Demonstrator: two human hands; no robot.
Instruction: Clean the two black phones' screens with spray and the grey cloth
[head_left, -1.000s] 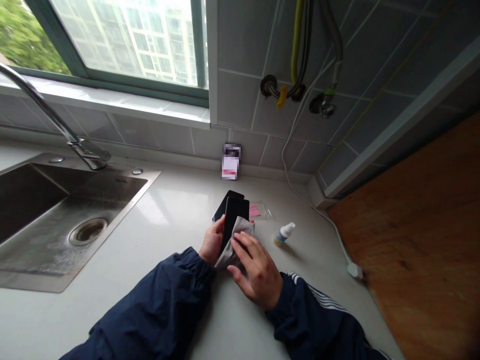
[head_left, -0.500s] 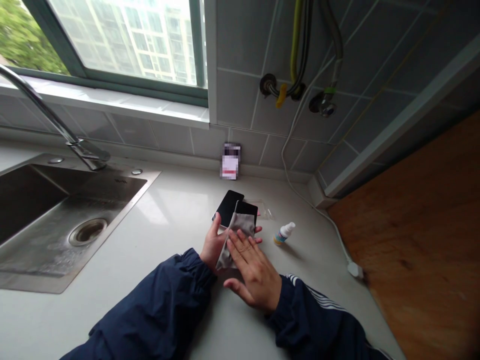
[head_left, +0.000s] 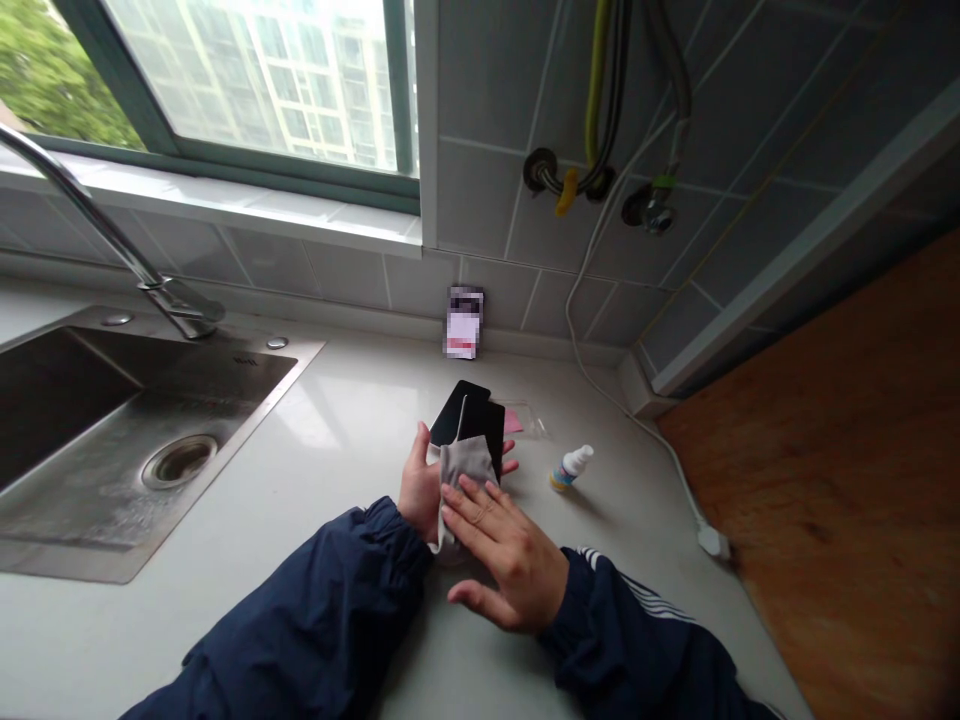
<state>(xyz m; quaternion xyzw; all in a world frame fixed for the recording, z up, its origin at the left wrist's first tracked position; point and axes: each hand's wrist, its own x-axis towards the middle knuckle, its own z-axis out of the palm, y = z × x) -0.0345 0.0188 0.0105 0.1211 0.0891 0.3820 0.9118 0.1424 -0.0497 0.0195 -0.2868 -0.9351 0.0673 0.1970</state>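
Two bare hands are working just right of the stainless steel sink [head_left: 249,432], and I am monitoring them remotely through the head camera. The left hand [head_left: 421,490] is closed around a black smartphone [head_left: 489,428], cupping it from beneath, with its fingers [head_left: 511,467] showing past the phone's right edge. The right hand [head_left: 508,565] is staying open, fingers spread, and is pressing a grey microfibre cloth [head_left: 466,470] against the phone's face. A second black smartphone [head_left: 454,412] is lying on the counter, directly behind the held phone and partly hidden by it. Farther right of the sink, a clear plastic sleeve [head_left: 529,420] with a pink slip inside is lying just beside the phones, and a small white-capped bottle [head_left: 572,468] is standing near the sleeve. A blurred card [head_left: 463,322] is leaning against the tiled wall, beyond the sink's far right corner.
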